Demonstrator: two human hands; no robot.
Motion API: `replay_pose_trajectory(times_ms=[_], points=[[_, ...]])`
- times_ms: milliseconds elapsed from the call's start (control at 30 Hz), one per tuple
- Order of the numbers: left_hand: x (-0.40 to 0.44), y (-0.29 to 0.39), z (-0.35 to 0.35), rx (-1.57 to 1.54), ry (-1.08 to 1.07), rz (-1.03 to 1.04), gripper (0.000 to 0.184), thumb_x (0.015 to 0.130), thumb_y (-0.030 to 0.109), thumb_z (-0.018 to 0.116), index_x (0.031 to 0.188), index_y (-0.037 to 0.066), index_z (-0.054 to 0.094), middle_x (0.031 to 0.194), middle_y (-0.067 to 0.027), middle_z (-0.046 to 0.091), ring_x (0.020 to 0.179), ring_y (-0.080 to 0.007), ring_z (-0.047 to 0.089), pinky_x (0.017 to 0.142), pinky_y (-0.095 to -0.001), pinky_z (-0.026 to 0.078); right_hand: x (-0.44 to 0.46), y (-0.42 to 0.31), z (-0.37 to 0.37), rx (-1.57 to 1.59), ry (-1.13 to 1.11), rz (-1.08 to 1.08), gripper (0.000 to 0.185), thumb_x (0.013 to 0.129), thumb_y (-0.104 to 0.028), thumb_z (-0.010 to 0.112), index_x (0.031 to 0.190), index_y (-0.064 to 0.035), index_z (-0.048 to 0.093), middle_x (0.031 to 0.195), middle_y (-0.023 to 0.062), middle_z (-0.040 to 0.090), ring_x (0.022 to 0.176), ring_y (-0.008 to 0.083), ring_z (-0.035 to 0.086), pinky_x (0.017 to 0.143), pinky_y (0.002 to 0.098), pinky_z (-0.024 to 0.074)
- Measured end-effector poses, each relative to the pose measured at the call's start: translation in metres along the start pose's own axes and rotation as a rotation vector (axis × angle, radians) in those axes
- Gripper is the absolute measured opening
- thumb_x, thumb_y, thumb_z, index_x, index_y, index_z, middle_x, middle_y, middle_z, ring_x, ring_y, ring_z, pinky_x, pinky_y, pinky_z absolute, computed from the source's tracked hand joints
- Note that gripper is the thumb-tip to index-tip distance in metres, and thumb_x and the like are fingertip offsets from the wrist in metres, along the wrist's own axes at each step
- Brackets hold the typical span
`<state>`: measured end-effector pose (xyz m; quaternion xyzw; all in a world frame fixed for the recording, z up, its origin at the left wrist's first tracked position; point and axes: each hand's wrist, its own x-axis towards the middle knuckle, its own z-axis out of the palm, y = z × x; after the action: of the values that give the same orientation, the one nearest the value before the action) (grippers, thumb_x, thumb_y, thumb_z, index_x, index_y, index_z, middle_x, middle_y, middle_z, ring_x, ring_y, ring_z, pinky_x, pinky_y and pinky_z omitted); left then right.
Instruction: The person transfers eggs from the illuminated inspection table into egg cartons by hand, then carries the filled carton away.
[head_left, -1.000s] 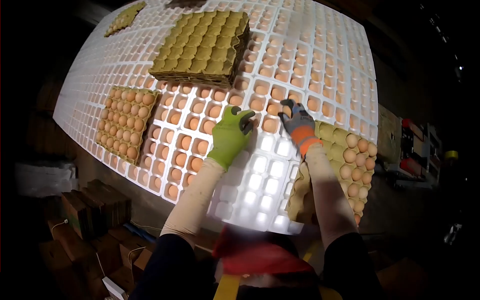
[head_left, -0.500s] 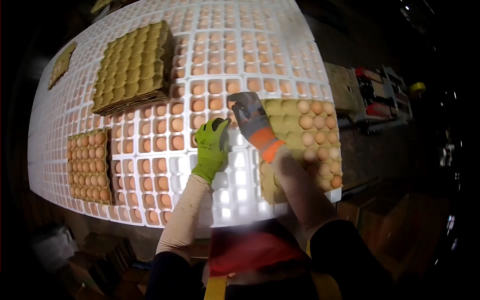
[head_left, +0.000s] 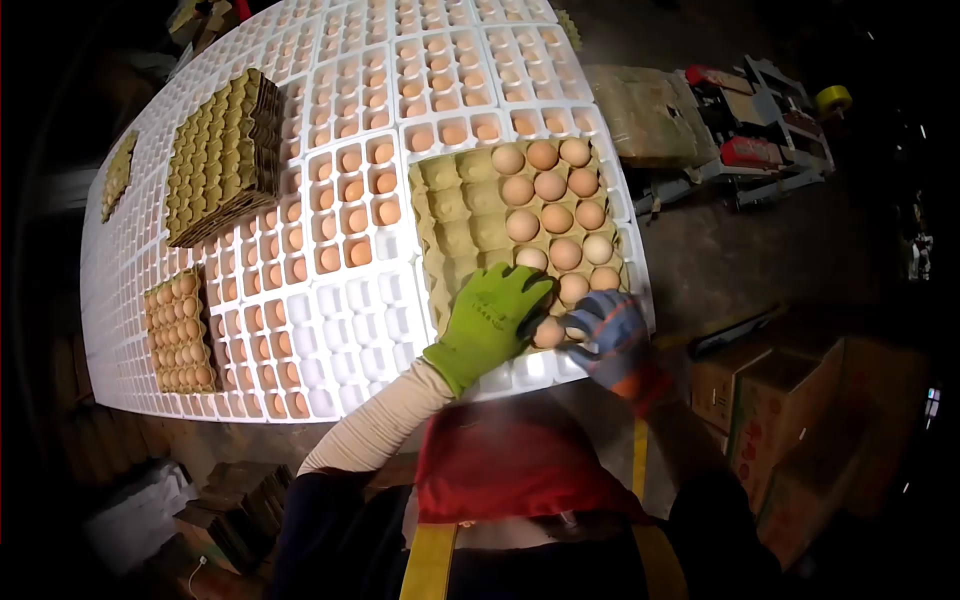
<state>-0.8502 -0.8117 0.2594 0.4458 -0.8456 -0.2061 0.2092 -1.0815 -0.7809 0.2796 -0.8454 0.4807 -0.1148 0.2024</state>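
My left hand (head_left: pixel 490 322), in a green glove with dark palm, is over the lower part of a pulp egg tray (head_left: pixel 455 235). Its fingers curl around an egg (head_left: pixel 548 332) in the bottom row. At the tray's lower right corner my right hand (head_left: pixel 612 335), in a grey-blue and orange glove, closes over another egg (head_left: pixel 575 333), mostly hidden by the fingers. Brown eggs (head_left: pixel 557 217) fill the right columns of this tray, while cups at its left show bare.
White plastic trays (head_left: pixel 355 320) cover the table, many holding eggs. A stack of pulp trays (head_left: pixel 220 155) and a filled pulp tray (head_left: pixel 178 335) sit to the left. Cardboard boxes (head_left: pixel 785 410) stand at lower right, and a metal cart (head_left: pixel 770 130) beyond the table's right edge.
Both hands have moved from the white tray cells to the lower right of the pulp tray. The camera view has shifted right. More white cells beside the pulp tray are without eggs.
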Motion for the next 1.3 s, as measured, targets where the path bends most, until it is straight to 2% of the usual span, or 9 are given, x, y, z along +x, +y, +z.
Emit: replay_pose_trajectory(times_ms=[133, 333, 667, 733, 800, 933, 1100, 1267, 1300], points=[[0.007, 0.013, 0.004, 0.124, -0.112, -0.065, 0.046, 0.078, 0.023, 0.076, 0.122, 0.017, 0.062, 0.109, -0.0091, 0.059, 0.100, -0.0328, 0.060, 0.082, -0.0462, 0.049, -0.027, 0.028, -0.003, 0.673, 0.195, 0.315, 0.037, 0.079, -0.010, 0.081, 0.114, -0.0060, 0.069, 0.111, 0.0100, 0.061, 0.109, 0.0339, 0.059, 0.096, 0.0480, 0.0490], [-0.002, 0.011, 0.004, -0.030, 0.055, -0.110, 0.032, 0.081, 0.016, 0.073, 0.112, 0.015, 0.065, 0.105, -0.0098, 0.062, 0.095, -0.0330, 0.062, 0.079, -0.0454, 0.051, 0.015, -0.011, -0.001, -0.329, -0.049, -0.129, 0.052, 0.078, -0.049, 0.074, 0.115, -0.0129, 0.068, 0.117, 0.0084, 0.058, 0.109, 0.0274, 0.053, 0.096, 0.0422, 0.0421], [-0.001, 0.028, 0.012, 0.161, 0.133, -0.108, 0.035, 0.083, 0.022, 0.071, 0.116, 0.015, 0.063, 0.105, -0.0054, 0.061, 0.092, -0.0277, 0.060, 0.076, -0.0420, 0.053, -0.005, 0.030, -0.043, 1.000, 0.118, 0.166, 0.056, 0.078, -0.025, 0.085, 0.127, -0.0113, 0.062, 0.128, 0.0099, 0.058, 0.106, 0.0313, 0.063, 0.085, 0.0389, 0.0541], [0.004, 0.031, 0.022, 0.316, 0.061, -0.137, 0.030, 0.084, 0.023, 0.071, 0.113, 0.014, 0.063, 0.100, -0.0055, 0.060, 0.089, -0.0263, 0.059, 0.073, -0.0424, 0.052, 0.011, 0.025, -0.043, -0.158, -0.180, -0.081, 0.044, 0.087, -0.033, 0.076, 0.124, -0.0124, 0.063, 0.121, 0.0074, 0.059, 0.104, 0.0272, 0.063, 0.083, 0.0377, 0.0536], [0.001, 0.026, 0.009, 0.192, 0.053, -0.164, 0.033, 0.083, 0.021, 0.073, 0.113, 0.011, 0.063, 0.104, -0.0094, 0.062, 0.092, -0.0291, 0.061, 0.077, -0.0423, 0.054, 0.024, 0.003, -0.032, -0.476, -0.371, -0.104, 0.040, 0.089, -0.044, 0.071, 0.116, -0.0153, 0.066, 0.113, 0.0068, 0.059, 0.102, 0.0253, 0.062, 0.082, 0.0386, 0.0535], [-0.013, 0.000, -0.005, -1.330, 0.228, -0.539, 0.041, 0.080, 0.022, 0.076, 0.113, 0.003, 0.063, 0.113, -0.0077, 0.063, 0.100, -0.0166, 0.063, 0.089, -0.0339, 0.052, 0.025, 0.014, -0.032, -0.492, -0.359, -0.192, 0.048, 0.078, -0.044, 0.081, 0.112, -0.0138, 0.068, 0.109, 0.0060, 0.061, 0.106, 0.0294, 0.060, 0.087, 0.0392, 0.0510], [0.034, 0.019, -0.013, 0.046, 0.123, -0.251, 0.041, 0.080, 0.024, 0.074, 0.115, 0.007, 0.064, 0.107, -0.0143, 0.059, 0.102, -0.0353, 0.062, 0.081, -0.0464, 0.052, -0.001, 0.049, -0.047, 0.650, -0.014, 0.048, 0.045, 0.076, -0.025, 0.086, 0.117, -0.0125, 0.070, 0.112, 0.0113, 0.067, 0.097, 0.0314, 0.066, 0.080, 0.0444, 0.0543], [0.025, 0.005, -0.015, 0.190, 0.018, -0.228, 0.038, 0.083, 0.021, 0.071, 0.119, 0.010, 0.064, 0.106, -0.0113, 0.061, 0.104, -0.0295, 0.063, 0.083, -0.0429, 0.053, 0.010, 0.043, -0.055, 1.062, 0.016, 0.382, 0.045, 0.076, -0.025, 0.086, 0.118, -0.0153, 0.071, 0.113, 0.0135, 0.067, 0.098, 0.0325, 0.066, 0.083, 0.0442, 0.0543], [0.017, 0.000, -0.023, -0.109, 0.105, -0.302, 0.037, 0.087, 0.021, 0.069, 0.120, 0.006, 0.063, 0.108, -0.0115, 0.064, 0.101, -0.0285, 0.064, 0.083, -0.0395, 0.053, 0.025, 0.045, -0.046, 0.435, 0.135, -0.022, 0.046, 0.078, -0.027, 0.083, 0.122, -0.0194, 0.069, 0.121, 0.0146, 0.064, 0.097, 0.0337, 0.065, 0.086, 0.0454, 0.0539]])
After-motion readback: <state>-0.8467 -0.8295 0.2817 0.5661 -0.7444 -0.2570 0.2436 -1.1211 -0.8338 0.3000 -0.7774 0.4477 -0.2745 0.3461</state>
